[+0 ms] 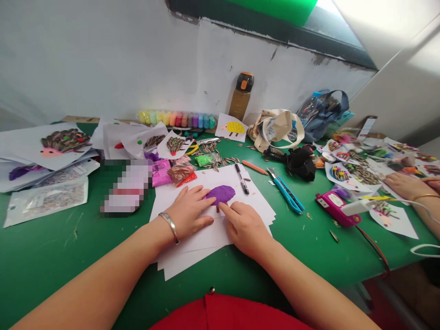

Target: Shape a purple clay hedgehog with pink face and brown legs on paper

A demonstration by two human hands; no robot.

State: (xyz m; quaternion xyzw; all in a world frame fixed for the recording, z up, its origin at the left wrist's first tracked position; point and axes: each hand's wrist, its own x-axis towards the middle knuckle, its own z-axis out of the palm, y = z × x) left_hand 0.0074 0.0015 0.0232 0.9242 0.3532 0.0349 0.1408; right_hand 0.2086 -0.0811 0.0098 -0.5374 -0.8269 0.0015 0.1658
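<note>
My L hand point(190, 209) lies w/ fingers spread, tips on purple patch point(222, 193) atop white paper point(192, 261); R hand point(248, 225) has index at brown stub point(217, 208) below, others curled, can't tell if gripping; patch prob. soft, light, easily dented, so best held by paper edge

A green table point(79, 238) bears paper point(187, 259), a cutter point(287, 193) and seeds point(209, 147).

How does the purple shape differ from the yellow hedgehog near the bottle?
The left hand touches the purple shape; no hand touches the yellow hedgehog. The purple shape looks plain where visible; the yellow hedgehog has darker marks. Both are on white paper, with brown at the lower edge.
</note>
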